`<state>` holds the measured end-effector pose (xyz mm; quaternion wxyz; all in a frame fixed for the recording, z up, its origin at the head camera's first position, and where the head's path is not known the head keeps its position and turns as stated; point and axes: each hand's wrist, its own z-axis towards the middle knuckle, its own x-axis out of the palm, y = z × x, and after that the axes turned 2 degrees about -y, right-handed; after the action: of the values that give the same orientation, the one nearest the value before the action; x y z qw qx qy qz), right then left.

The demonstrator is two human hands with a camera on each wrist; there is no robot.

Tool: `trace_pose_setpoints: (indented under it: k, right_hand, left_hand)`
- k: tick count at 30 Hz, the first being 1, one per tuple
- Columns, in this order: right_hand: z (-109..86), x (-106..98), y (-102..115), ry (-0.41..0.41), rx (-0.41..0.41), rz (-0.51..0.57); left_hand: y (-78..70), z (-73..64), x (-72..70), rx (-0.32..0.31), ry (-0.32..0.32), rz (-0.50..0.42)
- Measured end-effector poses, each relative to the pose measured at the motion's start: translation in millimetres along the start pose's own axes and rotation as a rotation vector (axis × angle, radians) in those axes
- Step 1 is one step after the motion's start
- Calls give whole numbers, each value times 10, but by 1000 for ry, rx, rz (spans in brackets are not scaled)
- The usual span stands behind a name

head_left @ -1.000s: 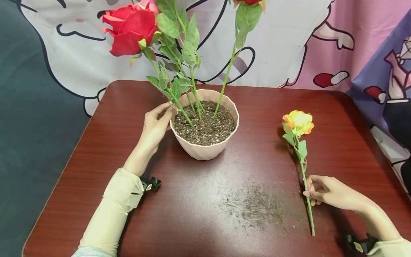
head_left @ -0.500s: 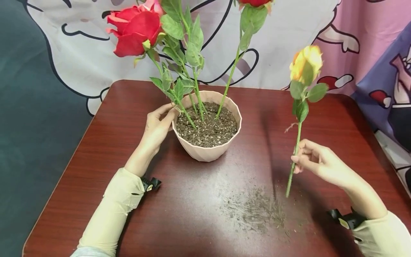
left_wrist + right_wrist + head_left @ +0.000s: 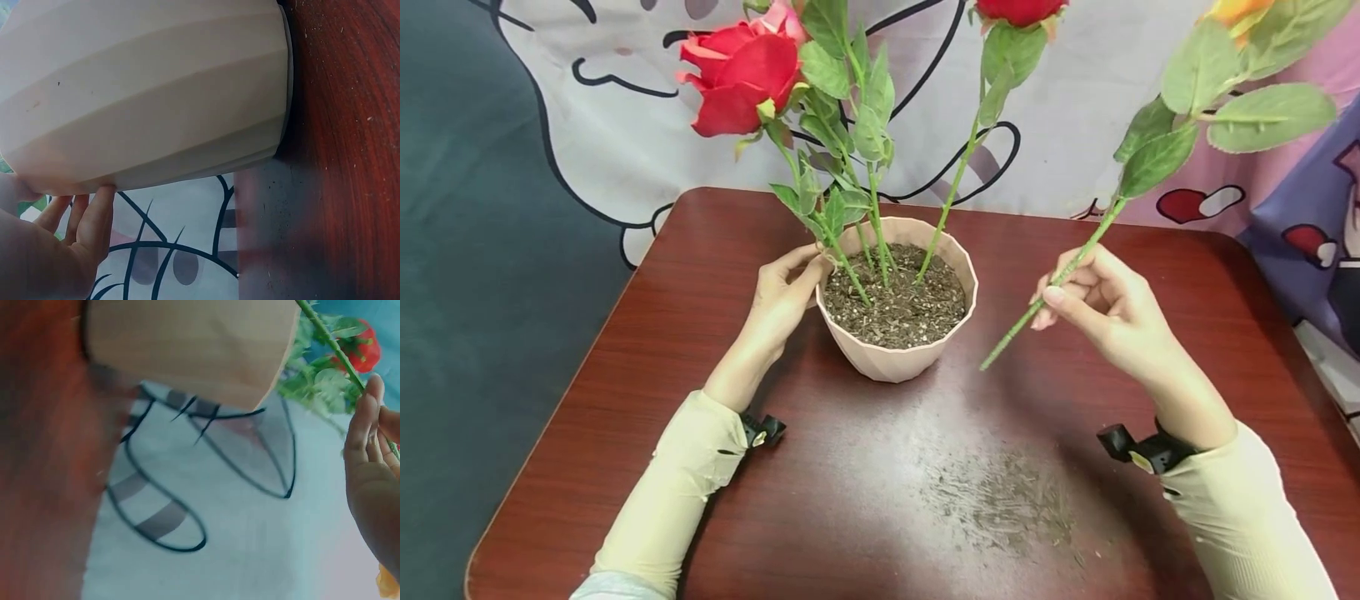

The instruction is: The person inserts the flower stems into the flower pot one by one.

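Note:
A pinkish-beige faceted flowerpot [image 3: 887, 364] full of dark soil [image 3: 898, 312] stands on the table. Several artificial roses, among them a red rose [image 3: 741, 79] at left and another red rose [image 3: 1018, 10], rise from the soil. My left hand [image 3: 780, 296] grips the pot's left rim between thumb and fingers; the left wrist view shows its fingertips on the pot's wall [image 3: 156, 106]. My right hand [image 3: 1108, 304] pinches the green stem of a yellow-orange rose [image 3: 1093, 237], tilted, its bare lower end pointing down-left, apart from the pot. Its bloom is partly cut off at the top edge.
Soil crumbs are smeared over the front of the reddish-brown table [image 3: 1007, 500]. A cartoon-printed cloth [image 3: 1075, 125] hangs right behind the table's back edge. Each wrist wears a small black camera.
My right hand has lifted the yellow-orange rose off the table and carried it up and left towards the pot, its stem now slanting. The left hand keeps its hold on the rim.

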<state>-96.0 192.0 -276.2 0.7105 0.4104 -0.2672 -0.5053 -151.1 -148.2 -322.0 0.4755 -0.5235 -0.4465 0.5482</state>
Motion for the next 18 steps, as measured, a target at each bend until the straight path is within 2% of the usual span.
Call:
trace_pose_setpoints:
  k: [4,8,11,14,18]
  right_hand:
    - [161,147,34,-17,-79,8]
    - [301,290,15,-79,-181,-35]
    - [384,399,-32,-145,-221,-118]
    - [444,497,-108,-189,-237,-255]
    - [495,591,-253,-158,-258,-393]
  left_hand:
    - [-3,-1,-5,0,4,-16]
    - [-7,0,5,-3,2,-20]
    - [-17,-1,10,-9,2,-16]
    - [-27,-5,13,-12,2,-16]
    - [-31,-9,11,-12,-7,-13]
